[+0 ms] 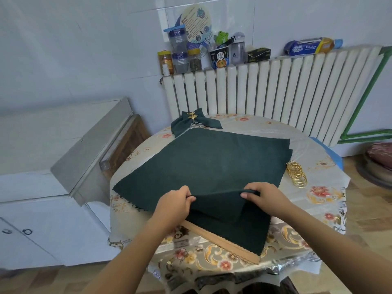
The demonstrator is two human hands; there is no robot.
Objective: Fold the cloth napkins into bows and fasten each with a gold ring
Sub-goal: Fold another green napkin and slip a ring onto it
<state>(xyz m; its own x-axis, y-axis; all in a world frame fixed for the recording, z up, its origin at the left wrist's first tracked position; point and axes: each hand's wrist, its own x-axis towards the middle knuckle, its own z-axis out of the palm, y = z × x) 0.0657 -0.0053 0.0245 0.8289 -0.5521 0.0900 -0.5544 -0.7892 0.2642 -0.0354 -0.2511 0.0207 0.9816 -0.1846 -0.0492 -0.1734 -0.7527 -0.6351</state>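
Note:
A stack of dark green cloth napkins (207, 162) lies flat on the round table (322, 192). My left hand (174, 206) and my right hand (263, 196) each pinch the near edge of the top napkin, folding it back over the stack. Below it lie more green napkins and a tan one (220, 242). A pile of gold rings (297, 174) sits at the stack's right edge. At the far side rests a finished green bow (191, 122) with a gold ring around its middle.
The table has a floral cover. A white radiator (275, 92) stands behind it, with jars, bottles and a box on top. A white cabinet (42, 187) is on the left, a cushioned stool (379, 158) on the right.

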